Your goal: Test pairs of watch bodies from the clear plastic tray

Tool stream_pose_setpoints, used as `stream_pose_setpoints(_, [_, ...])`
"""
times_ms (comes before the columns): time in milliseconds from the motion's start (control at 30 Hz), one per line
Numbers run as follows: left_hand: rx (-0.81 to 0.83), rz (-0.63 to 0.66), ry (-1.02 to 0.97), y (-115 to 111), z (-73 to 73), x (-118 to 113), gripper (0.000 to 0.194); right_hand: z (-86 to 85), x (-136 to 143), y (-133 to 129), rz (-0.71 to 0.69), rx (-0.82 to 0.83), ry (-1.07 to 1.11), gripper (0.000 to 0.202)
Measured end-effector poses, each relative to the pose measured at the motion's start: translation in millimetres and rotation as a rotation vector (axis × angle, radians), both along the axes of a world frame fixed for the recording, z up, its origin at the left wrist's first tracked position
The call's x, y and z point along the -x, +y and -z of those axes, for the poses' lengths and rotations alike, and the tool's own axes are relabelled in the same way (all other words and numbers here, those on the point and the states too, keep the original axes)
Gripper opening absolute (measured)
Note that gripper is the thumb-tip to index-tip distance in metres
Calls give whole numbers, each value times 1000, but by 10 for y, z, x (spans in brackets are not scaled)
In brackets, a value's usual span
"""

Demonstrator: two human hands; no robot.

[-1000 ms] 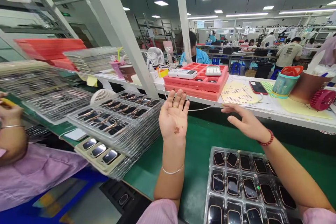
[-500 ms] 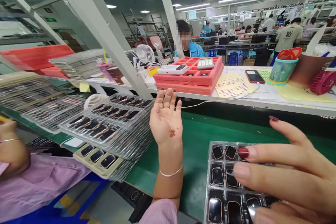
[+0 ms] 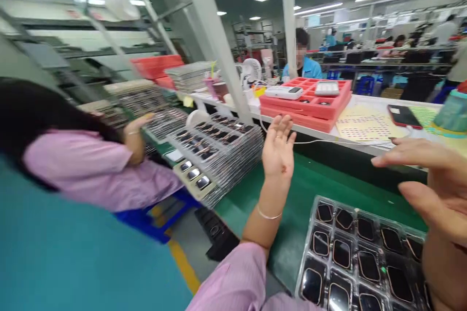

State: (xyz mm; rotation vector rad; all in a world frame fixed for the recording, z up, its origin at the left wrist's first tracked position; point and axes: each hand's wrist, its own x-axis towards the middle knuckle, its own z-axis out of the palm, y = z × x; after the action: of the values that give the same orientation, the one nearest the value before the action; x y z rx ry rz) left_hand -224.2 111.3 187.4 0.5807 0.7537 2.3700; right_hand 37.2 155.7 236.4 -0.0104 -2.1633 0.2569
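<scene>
My left hand (image 3: 279, 153) is held palm up over the green bench, fingers stretched out. A little heap of tiny reddish-brown pieces (image 3: 284, 169) lies on its palm; they are too small to name. My right hand (image 3: 443, 184) hovers at the right, thumb and fingers apart, with nothing seen between them. Below it sits a clear plastic tray (image 3: 307, 248) whose compartments hold black rounded-rectangle watch faces (image 3: 342, 253) with gold-coloured rims. Part of the tray's right side is hidden behind my right hand and wrist.
Left of my left hand rises a tall stack of similar trays (image 3: 241, 158). Along the back, a white shelf (image 3: 359, 143) carries red foam trays (image 3: 302, 117), a phone (image 3: 404, 115) and a cable. A co-worker in a pink sleeve (image 3: 83, 155) sits at the left.
My view has swung left, bringing more of the seated co-worker into sight. My right hand has lifted away from the tray toward the upper right, uncovering more watch faces. My left palm stays up.
</scene>
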Motion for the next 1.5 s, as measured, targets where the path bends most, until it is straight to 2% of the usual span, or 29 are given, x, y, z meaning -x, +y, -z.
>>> stream_pose_setpoints(67, [-12,15,30,-23,-11,-40,32,71,262,71,-106,-68,-114,3])
stream_pose_setpoints(200, [-22,15,83,-76,-8,-131,33,343,615,-91,-307,-125,-314,28])
stream_pose_setpoints(333, [-9,34,108,-98,-12,-206,35,600,813,-275,-365,-125,-379,35])
stream_pose_setpoints(433, [11,41,117,-89,-11,-236,36,686,885,-305,-396,-108,-381,36])
stream_pose_setpoints(700, [15,84,171,-34,62,-302,34,662,909,-250,-473,57,-307,37])
stream_pose_setpoints(1267, [11,56,184,-10,66,-312,31,690,892,-305,-497,61,-269,39])
stream_pose_setpoints(1500, [-1,62,166,9,97,-306,28,717,929,-245,-426,-28,-353,42])
